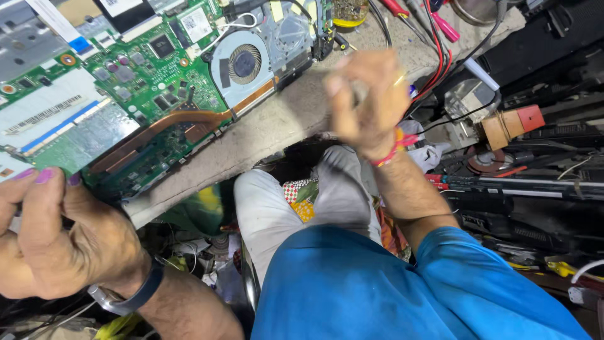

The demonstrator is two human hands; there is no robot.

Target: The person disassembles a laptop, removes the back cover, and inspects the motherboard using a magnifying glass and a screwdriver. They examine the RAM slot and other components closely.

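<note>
Glossy green circuit board point(126, 94), copper heat pipe point(157, 129), rough matt worktop point(277, 123), blue cloth shirt point(352, 283)

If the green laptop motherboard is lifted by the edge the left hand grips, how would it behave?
The motherboard would likely stay stiff, being a flat rigid board. It is probably fragile: bare chips, fan and copper heat pipe are exposed. Gripped by the left hand at one edge, it may sag toward the fan end.

The circuit board point(126, 94) lies on the workbench point(277, 123), fan point(243, 64) at its right end.
</note>
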